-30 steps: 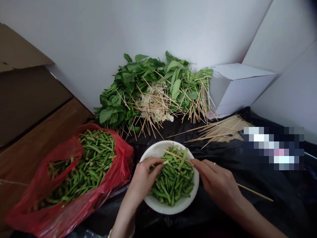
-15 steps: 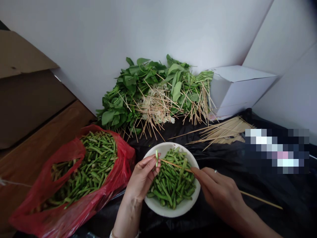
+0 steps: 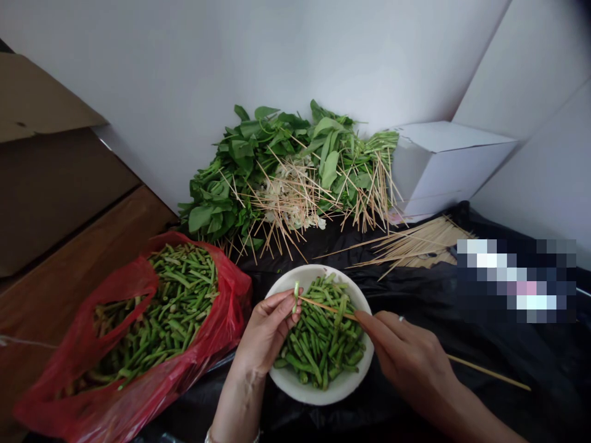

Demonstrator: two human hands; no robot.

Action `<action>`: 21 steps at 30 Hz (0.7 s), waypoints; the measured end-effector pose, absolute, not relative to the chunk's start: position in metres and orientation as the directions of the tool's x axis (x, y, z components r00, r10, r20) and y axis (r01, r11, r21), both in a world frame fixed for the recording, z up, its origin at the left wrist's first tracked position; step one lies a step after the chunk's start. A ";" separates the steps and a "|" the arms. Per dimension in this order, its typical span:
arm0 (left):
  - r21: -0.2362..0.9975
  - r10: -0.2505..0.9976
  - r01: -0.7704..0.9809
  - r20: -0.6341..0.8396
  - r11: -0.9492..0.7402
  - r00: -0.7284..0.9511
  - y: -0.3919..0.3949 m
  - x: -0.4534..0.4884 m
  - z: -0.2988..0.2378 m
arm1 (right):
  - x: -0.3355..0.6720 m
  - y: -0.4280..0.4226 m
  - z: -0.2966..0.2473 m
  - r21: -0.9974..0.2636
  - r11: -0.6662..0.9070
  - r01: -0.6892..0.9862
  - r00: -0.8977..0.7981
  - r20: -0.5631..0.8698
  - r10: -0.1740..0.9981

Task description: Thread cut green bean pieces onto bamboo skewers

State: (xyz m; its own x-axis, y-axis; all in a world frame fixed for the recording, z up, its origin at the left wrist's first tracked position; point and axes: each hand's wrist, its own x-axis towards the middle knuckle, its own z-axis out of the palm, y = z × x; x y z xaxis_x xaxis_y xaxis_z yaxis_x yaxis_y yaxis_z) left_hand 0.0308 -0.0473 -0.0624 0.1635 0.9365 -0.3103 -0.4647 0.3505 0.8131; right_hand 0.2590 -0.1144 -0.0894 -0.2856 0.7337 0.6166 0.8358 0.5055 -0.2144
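My left hand (image 3: 272, 320) pinches a short piece of green bean (image 3: 296, 295) upright over the left part of a white bowl (image 3: 318, 397). In my right hand (image 3: 413, 347) is a thin wooden skewer (image 3: 327, 306), its tip at the bean piece; whether it has pierced the bean I cannot tell. The skewer's other end sticks out behind my right hand to the lower right. Cut green beans (image 3: 318, 344) fill much of the bowl below both hands.
A red plastic bag (image 3: 231, 295) of cut beans lies open at left. Skewered leafy greens (image 3: 244, 147) are heaped against the wall, beside a white box (image 3: 462, 160). Loose skewers (image 3: 420, 243) lie on black plastic (image 3: 415, 295). A cardboard box (image 3: 50, 184) stands far left.
The bean piece and my left fingertips have shifted very slightly right and down. My right hand and the skewer stay nearly in place.
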 end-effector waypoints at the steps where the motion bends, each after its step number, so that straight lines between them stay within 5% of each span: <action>1: 0.821 0.938 -0.454 -0.307 0.346 0.158 -0.047 0.031 -0.063 | 0.259 -0.115 -0.090 -0.208 0.505 0.837 -0.288 0.617 0.732; 13: 0.853 0.956 -0.433 -0.281 0.291 0.088 -0.031 0.022 -0.072 | 0.254 -0.044 -0.071 0.031 0.635 0.772 -0.538 0.565 0.626; 21: 0.835 0.960 -0.500 -0.279 0.231 -0.022 -0.027 0.021 -0.072 | 0.244 -0.024 -0.084 -0.037 0.692 0.721 -0.511 0.647 0.567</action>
